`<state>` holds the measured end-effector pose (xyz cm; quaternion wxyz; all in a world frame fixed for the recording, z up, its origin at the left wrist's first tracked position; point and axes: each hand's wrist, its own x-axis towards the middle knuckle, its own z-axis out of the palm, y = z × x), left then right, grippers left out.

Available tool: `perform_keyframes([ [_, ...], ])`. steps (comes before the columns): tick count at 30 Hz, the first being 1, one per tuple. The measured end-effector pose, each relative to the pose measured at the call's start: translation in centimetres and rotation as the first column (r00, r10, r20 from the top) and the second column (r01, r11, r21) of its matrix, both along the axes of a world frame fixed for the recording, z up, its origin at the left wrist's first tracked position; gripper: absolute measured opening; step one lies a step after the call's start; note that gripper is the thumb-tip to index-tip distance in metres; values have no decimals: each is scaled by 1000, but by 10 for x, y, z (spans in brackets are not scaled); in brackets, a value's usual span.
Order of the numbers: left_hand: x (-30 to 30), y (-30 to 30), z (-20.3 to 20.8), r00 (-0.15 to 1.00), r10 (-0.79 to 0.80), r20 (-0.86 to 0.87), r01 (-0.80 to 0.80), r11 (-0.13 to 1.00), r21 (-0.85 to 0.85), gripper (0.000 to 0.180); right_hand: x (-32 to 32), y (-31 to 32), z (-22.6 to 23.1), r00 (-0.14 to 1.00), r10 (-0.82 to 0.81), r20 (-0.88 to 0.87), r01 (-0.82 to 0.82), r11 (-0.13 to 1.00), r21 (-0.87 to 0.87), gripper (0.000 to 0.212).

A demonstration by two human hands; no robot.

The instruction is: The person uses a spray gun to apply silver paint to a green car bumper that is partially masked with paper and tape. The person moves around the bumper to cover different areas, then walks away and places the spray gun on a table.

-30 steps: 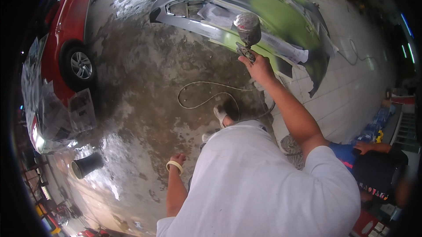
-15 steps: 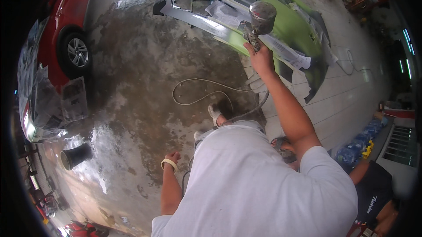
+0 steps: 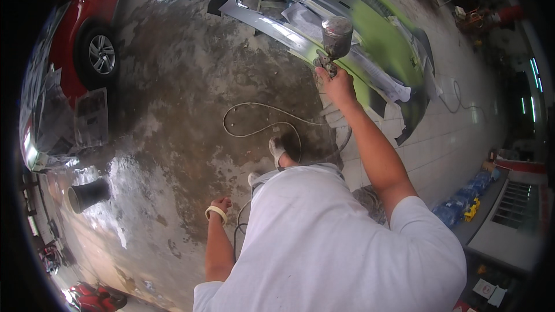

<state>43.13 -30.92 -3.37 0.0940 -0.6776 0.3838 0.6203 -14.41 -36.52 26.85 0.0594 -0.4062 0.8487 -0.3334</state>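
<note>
My right hand is wrapped round the handle of a spray gun, holding it out at arm's length. A stained, paint-smeared cup sits on top of the gun. Beyond it lies a car bumper, silver-grey toward the left and lime green toward the right, with sheets of paper on it. In the picture the gun overlaps the bumper's near edge; the gap between them is hard to judge. My left hand, with a pale band at the wrist, hangs low at my side, its fingers curled with nothing visible in them.
A thin hose loops over the wet concrete floor near my foot. A red car with sheeting on it stands at the left, a dark bucket lower left. Blue bottles line the right side.
My right hand and the spray gun have shifted slightly left and down in the picture. My view has turned a little. A person in dark clothing at the lower right has gone from view.
</note>
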Motion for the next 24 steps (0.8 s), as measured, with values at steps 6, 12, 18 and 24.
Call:
perform_keyframes([
  [6, 9, -1, -1, 1000, 8, 11, -8, 1000, 4, 29, -5, -11, 21, 991, -133, 19, 133, 991, 5, 51],
  [12, 10, -1, -1, 999, -16, 36, 17, 1000, -20, 27, -9, -7, 2, 997, -77, 10, 76, 995, 62, 50],
  [18, 13, -9, 5, 999, -14, 45, 16, 999, -36, 26, -8, -20, 20, 989, -147, 10, 146, 986, 86, 53],
  [24, 16, -9, 4, 997, -20, 75, 22, 1000, -22, 26, -16, -20, 8, 988, -153, -9, 153, 988, -15, 61],
])
